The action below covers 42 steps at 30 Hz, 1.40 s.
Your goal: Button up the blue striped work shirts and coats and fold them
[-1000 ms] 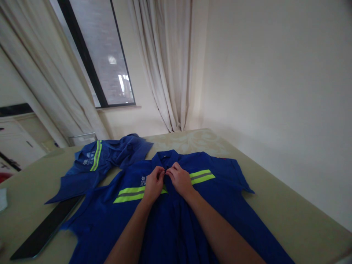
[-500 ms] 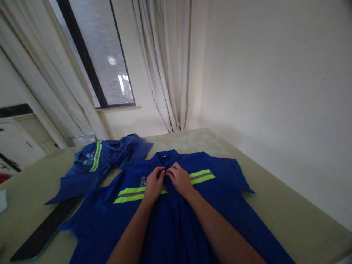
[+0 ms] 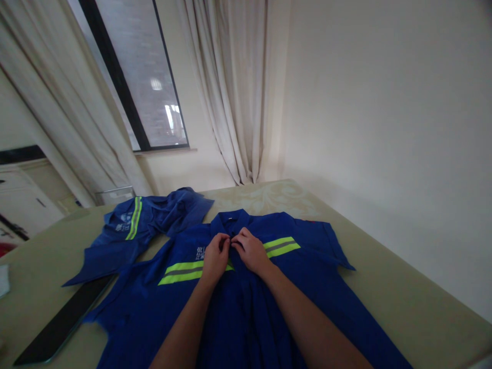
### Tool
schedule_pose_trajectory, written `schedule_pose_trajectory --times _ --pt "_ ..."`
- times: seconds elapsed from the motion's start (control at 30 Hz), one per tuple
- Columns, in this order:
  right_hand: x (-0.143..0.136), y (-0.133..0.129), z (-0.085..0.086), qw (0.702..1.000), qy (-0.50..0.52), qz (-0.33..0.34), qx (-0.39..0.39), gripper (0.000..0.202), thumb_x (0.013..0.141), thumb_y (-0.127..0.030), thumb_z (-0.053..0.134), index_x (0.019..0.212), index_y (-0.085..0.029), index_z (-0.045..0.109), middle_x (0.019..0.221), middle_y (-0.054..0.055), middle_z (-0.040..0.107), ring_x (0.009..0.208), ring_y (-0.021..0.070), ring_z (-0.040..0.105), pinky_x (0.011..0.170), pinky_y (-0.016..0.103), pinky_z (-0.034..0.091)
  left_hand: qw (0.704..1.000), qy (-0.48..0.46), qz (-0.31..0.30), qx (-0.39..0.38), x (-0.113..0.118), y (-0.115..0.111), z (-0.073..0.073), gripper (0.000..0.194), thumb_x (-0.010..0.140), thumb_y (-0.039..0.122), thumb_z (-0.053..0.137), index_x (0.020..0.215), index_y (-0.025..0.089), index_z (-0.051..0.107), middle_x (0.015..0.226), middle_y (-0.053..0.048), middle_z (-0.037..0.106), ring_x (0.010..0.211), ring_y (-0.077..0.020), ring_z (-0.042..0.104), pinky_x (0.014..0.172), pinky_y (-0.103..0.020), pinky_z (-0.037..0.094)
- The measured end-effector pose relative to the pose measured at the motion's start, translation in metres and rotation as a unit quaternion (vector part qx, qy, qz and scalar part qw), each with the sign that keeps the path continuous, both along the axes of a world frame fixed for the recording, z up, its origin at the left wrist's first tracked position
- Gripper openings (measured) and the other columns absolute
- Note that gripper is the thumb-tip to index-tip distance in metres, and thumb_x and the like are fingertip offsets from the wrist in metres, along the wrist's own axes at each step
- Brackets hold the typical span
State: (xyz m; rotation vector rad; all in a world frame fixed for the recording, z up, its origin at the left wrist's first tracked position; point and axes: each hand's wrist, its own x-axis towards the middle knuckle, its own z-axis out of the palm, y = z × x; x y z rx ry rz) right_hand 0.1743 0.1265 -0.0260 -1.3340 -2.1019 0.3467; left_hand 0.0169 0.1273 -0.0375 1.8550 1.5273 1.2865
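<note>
A blue jacket [image 3: 307,277] with yellow-green and grey reflective stripes lies spread out, its collar pointing away from me. Just below the collar, my left hand [image 3: 216,256] pinches the front edge of the jacket between thumb and fingers. Close beside it, my right hand [image 3: 249,249] pinches the same front opening, and the fingertips of both hands nearly meet. Whatever small part lies between the fingertips is too small to make out. White lettering on the chest shows partly beside my left hand.
A second blue garment [image 3: 154,215] lies crumpled at the back left of the green-covered table [image 3: 384,277]. A long black flat object [image 3: 65,323] rests at the left, partly under the blue cloth. Behind the table are a wall, curtains [image 3: 238,92] and a window.
Both hands keep nearly the same place at the jacket front; the fingertips have shifted very slightly.
</note>
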Motion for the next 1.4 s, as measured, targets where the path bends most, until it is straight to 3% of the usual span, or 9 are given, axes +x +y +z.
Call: schedule_pose_trajectory --times 0.6,0.77,0.83,0.93,1.07,1.17,1.23,1.3,1.4 --pt "-0.006 -0.005 0.004 0.992 -0.074 -0.105 -0.010 0.018 0.102 -0.037 0.056 0.101 -0.026 0.071 0.108 0.002 0.064 0.084 0.0159 0.067 0.068 0.025 0.046 0.998 0.024 -0.051 0.002 -0.001 -0.002 0.001 0.020 0.095 0.032 0.048 0.094 0.023 0.066 0.087 -0.002 0.075 0.083 -0.0204 0.071 0.076 -0.031 0.053" --pt "-0.003 0.004 -0.002 0.993 0.057 -0.101 0.000 0.015 0.098 -0.029 0.059 0.094 -0.024 0.073 0.100 0.004 0.067 0.087 0.0185 0.066 0.078 0.028 0.049 0.998 0.048 -0.046 0.001 -0.001 -0.002 -0.001 0.029 0.099 0.030 0.042 0.109 0.022 0.068 0.102 -0.006 0.077 0.092 -0.0216 0.071 0.085 -0.034 0.053" --pt "0.004 0.012 -0.003 0.971 0.208 -0.119 0.021 0.015 0.093 -0.027 0.061 0.087 -0.022 0.074 0.091 0.005 0.069 0.087 0.0197 0.066 0.084 0.030 0.050 0.997 0.069 -0.047 0.002 0.002 -0.005 -0.001 0.029 0.097 0.027 0.046 0.114 0.023 0.068 0.109 -0.007 0.076 0.100 -0.0231 0.070 0.092 -0.038 0.051" --pt "0.029 0.025 0.004 0.896 0.399 -0.190 0.040 0.023 0.087 -0.035 0.061 0.088 -0.018 0.076 0.088 0.006 0.073 0.086 0.0218 0.066 0.085 0.034 0.053 0.992 0.112 -0.054 0.008 0.008 -0.010 -0.001 0.024 0.088 0.029 0.063 0.110 0.026 0.072 0.112 -0.006 0.073 0.110 -0.0274 0.065 0.099 -0.043 0.046" --pt "0.083 0.031 0.020 0.840 0.477 -0.253 0.045 0.043 0.085 -0.051 0.057 0.100 -0.016 0.077 0.090 0.006 0.077 0.090 0.0236 0.069 0.082 0.034 0.055 0.985 0.166 -0.028 0.031 0.000 -0.008 0.000 0.022 0.083 0.017 0.060 0.096 0.028 0.074 0.104 -0.003 0.071 0.102 -0.0232 0.065 0.093 -0.036 0.048" --pt "0.123 0.020 0.023 0.815 0.521 -0.253 -0.004 0.047 0.079 -0.057 0.060 0.096 -0.017 0.077 0.085 0.006 0.077 0.085 0.0247 0.071 0.077 0.035 0.057 0.987 0.146 0.057 0.040 -0.030 0.001 0.004 0.035 0.079 0.004 0.044 0.086 0.024 0.072 0.098 -0.005 0.069 0.096 -0.0221 0.065 0.089 -0.034 0.049" --pt "0.140 0.005 0.015 0.834 0.498 -0.235 -0.041 0.048 0.079 -0.059 0.061 0.096 -0.016 0.077 0.090 0.008 0.077 0.090 0.0268 0.071 0.081 0.037 0.057 0.982 0.130 0.130 0.040 -0.051 0.006 0.009 0.035 0.079 0.004 0.041 0.080 0.023 0.071 0.094 -0.007 0.067 0.093 -0.0251 0.064 0.088 -0.038 0.049" --pt "0.146 -0.010 0.001 0.889 0.399 -0.224 -0.031 0.048 0.079 -0.056 0.064 0.105 -0.017 0.076 0.103 0.010 0.076 0.102 0.0285 0.069 0.092 0.040 0.055 0.976 0.120 0.175 0.043 -0.059 0.006 0.016 0.033 0.080 0.006 0.041 0.074 0.023 0.069 0.092 -0.009 0.067 0.092 -0.0270 0.064 0.088 -0.041 0.049" --pt "0.140 -0.026 -0.020 0.952 0.216 -0.217 0.008 0.050 0.080 -0.035 0.066 0.127 -0.018 0.067 0.121 0.012 0.069 0.114 0.0282 0.064 0.104 0.043 0.049 0.983 0.145 0.101 0.059 -0.031 -0.016 0.023 0.034 0.085 0.011 0.043 0.086 0.025 0.074 0.102 -0.008 0.071 0.101 -0.0271 0.064 0.096 -0.042 0.048"
